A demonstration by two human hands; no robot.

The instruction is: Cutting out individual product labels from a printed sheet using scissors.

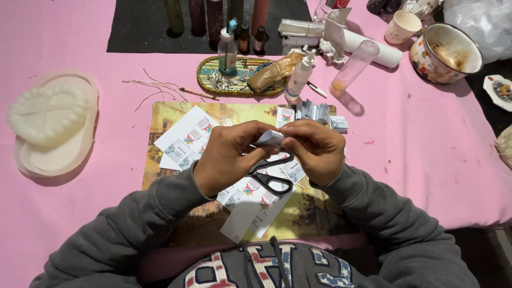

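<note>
My left hand [228,156] and my right hand [316,149] meet above the middle of the table, both pinching one small folded white paper label [270,138] between the fingertips. Black-handled scissors [273,178] lie just under the hands on strips of printed paper labels [250,198]. More printed label sheets [184,137] lie to the left on a picture-printed placemat [165,114]. Small folded labels [314,112] stand in a row beyond my right hand.
A white heart-shaped mould [49,118] sits at the left. An oval gold-rimmed tray [205,82] holds a bottle [227,52] and a brown wrapper. A white squeeze bottle [298,79], clear plastic tube [353,66], paper cup [402,25], dirty bowl [447,52] and dark bottles [213,18] stand behind.
</note>
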